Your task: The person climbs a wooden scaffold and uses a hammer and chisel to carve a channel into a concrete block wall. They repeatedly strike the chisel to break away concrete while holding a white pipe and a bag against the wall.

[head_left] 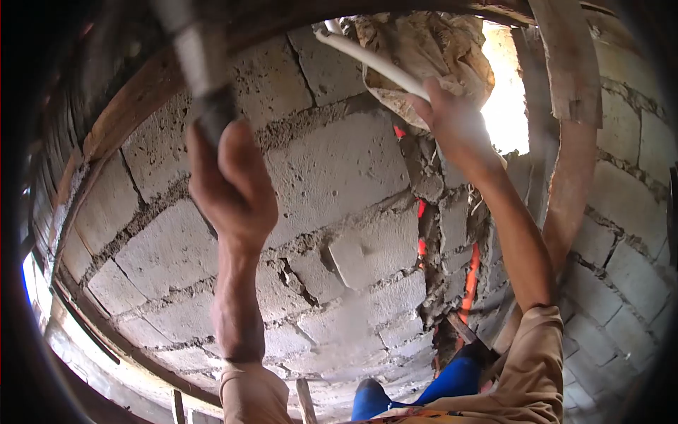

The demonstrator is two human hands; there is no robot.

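Note:
Raised at the upper left, my left hand (233, 180) is closed around the dark grip of a tool (198, 60). The tool's pale grey shaft is smeared by motion, and its far end runs out of the top of the view. At the upper right my right hand (455, 127) is closed on the lower end of a white plastic pipe (374, 62). The pipe slants up and left, in front of a crumpled beige sack (452, 46). Glare partly washes out the right hand.
A block wall (339, 177) with rough mortar joints stands in front. Orange conduit (470, 283) runs down a broken vertical channel in it. A bright opening (505, 92) and a wooden post (568, 162) lie on the right. A curved-looking wooden beam (131, 120) is at the left.

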